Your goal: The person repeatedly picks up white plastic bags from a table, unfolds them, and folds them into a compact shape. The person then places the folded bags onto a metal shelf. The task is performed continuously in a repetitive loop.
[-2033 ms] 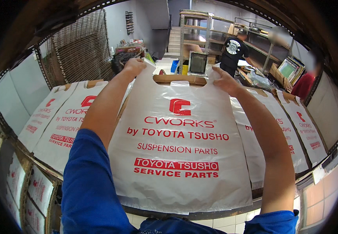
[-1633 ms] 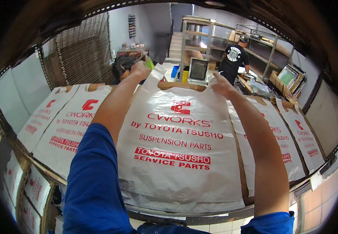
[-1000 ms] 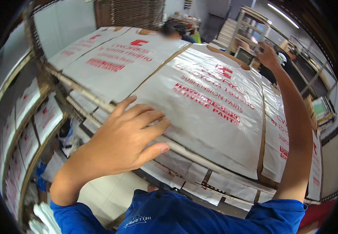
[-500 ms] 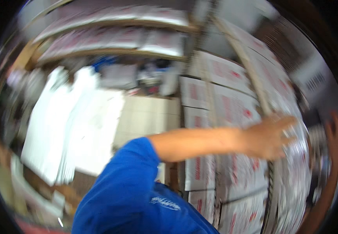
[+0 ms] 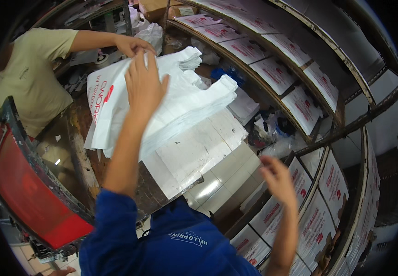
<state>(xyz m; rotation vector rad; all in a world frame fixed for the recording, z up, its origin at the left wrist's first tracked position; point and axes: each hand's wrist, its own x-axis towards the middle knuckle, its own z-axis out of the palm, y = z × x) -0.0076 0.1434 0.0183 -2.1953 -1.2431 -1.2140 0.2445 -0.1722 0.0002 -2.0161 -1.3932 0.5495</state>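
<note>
A thick stack of white plastic carrier bags point(image 5: 185, 106) with cut-out handles lies on the worktable in front of me. Over its printed top bag my left hand point(image 5: 144, 87) reaches out, fingers stretched and thumb apart; whether it touches the plastic I cannot tell. Just beyond my fingertips, a co-worker's hand point(image 5: 133, 44) is at the far edge of the bags, its fingertips partly hidden. My right hand point(image 5: 279, 181) hangs at the right, between table and racks, fingers loosely bent and apart with nothing in them.
A red-meshed printing screen frame point(image 5: 33, 184) stands tilted at the left, beside the co-worker in a pale yellow shirt point(image 5: 33, 78). White boards point(image 5: 194, 147) lie under the stack. Racks with printed bags point(image 5: 272, 76) run along the back and right point(image 5: 321, 221). Tiled floor point(image 5: 226, 175) shows between.
My view has swung left from the racks to the table. My left hand has moved from the racked bags to over the stack. The co-worker and red screen have come into view.
</note>
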